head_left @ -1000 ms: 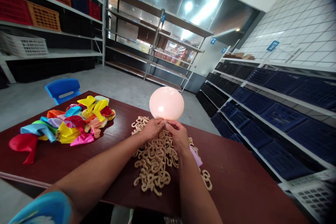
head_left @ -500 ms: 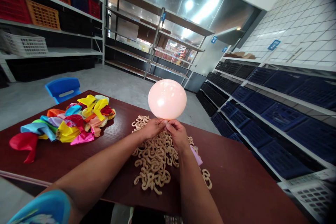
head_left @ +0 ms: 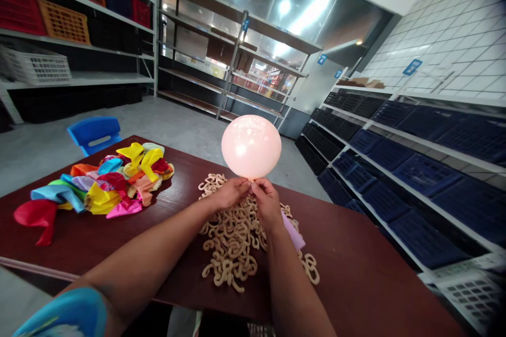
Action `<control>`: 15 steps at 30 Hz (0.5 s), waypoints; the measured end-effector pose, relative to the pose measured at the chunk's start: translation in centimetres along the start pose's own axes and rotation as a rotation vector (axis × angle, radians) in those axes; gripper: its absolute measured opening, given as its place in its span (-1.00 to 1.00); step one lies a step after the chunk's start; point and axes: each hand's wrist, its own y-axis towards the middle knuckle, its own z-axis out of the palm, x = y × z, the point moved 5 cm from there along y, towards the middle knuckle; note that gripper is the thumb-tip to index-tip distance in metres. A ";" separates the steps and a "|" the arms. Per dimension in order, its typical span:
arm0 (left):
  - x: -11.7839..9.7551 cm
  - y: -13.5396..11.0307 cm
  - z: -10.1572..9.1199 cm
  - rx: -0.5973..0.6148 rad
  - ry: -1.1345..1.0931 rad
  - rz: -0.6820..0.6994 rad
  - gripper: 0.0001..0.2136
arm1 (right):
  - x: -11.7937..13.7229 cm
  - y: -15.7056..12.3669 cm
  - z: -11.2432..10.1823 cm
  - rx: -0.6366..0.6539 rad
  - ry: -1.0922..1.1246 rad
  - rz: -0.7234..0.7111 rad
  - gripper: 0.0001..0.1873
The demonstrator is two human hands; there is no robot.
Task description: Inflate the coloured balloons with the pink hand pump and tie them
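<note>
While left hand (head_left: 232,193), right hand (head_left: 269,204) pinch pink balloon (head_left: 251,146), curled pieces (head_left: 232,239) (purple item (head_left: 293,231) alongside) clutter table (head_left: 356,258) beneath.

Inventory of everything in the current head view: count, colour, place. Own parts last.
Table: one, dark red-brown, foreground
Inflated balloon: one, pale pink, centre
Curled pieces: many, beige, heaped mid-table
Limp balloons: many, mixed colours, table's left side
Lilac item: one, right of centre, partly hidden
Chair: one, blue, beyond table, left
Shelving: several units, white or grey, left, back, right
Crates: many, red, orange, white, blue, black, on side shelving
Signs: several, blue, back and right
Tiled wall: one, white, upper right
Floor: grey, behind table
Sleeve: one, blue, lower left
Left hand, right hand: bare, pinching inflated balloon's base
</note>
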 end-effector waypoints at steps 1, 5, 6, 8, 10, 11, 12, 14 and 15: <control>0.1 0.0 0.0 -0.006 -0.017 -0.041 -0.69 | 0.1 0.1 -0.1 0.003 -0.066 -0.027 -0.79; 0.6 0.1 -0.5 -0.072 0.049 -0.105 -0.71 | 0.2 0.3 -0.5 -0.005 -0.286 -0.104 -0.78; 0.5 0.2 -0.7 -0.095 0.112 -0.079 -0.71 | 0.2 0.3 -0.6 -0.009 -0.290 -0.105 -0.77; 0.2 0.2 -1.0 -0.128 0.253 0.004 -0.69 | 0.1 0.3 -0.6 -0.019 -0.244 -0.091 -0.77; -0.2 0.2 -1.1 -0.138 0.359 0.077 -0.68 | -0.1 0.3 -0.6 -0.026 -0.187 -0.065 -0.76; -0.3 0.1 -1.1 -0.140 0.391 0.093 -0.68 | -0.1 0.2 -0.6 -0.029 -0.171 -0.051 -0.76; -0.4 0.1 -1.1 -0.141 0.413 0.097 -0.68 | -0.2 0.2 -0.7 -0.034 -0.164 -0.039 -0.75; -0.6 0.0 -1.1 -0.143 0.446 0.091 -0.68 | -0.2 0.1 -0.8 -0.048 -0.165 -0.024 -0.75; -0.7 0.0 -1.1 -0.143 0.461 0.092 -0.68 | -0.2 0.1 -0.9 -0.057 -0.164 -0.023 -0.75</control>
